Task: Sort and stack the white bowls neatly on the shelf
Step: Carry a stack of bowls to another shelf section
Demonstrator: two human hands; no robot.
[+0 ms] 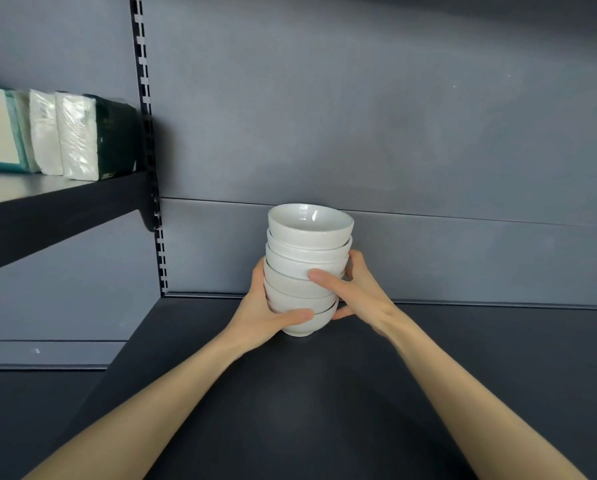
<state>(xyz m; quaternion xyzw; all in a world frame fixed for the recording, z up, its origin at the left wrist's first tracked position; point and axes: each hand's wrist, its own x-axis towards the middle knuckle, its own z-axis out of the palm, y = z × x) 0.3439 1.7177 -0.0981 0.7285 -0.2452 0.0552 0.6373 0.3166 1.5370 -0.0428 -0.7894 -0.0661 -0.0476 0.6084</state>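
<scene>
A stack of several white bowls [307,251] stands upright on the dark shelf [463,358], near its back wall. My left hand [266,315] wraps the lower bowls from the left, its thumb across the front of the bottom bowl. On the right side, my right hand [354,291] grips the middle of the stack, thumb on the front and fingers behind. The bottom bowl's foot touches the shelf surface. The top bowl leans slightly to the left.
A grey back panel [394,133] rises behind the stack. A slotted upright [148,133] divides it from a higher shelf [58,202] at the left, which holds wrapped packages [65,133] and a box. The shelf's left edge drops off near the stack.
</scene>
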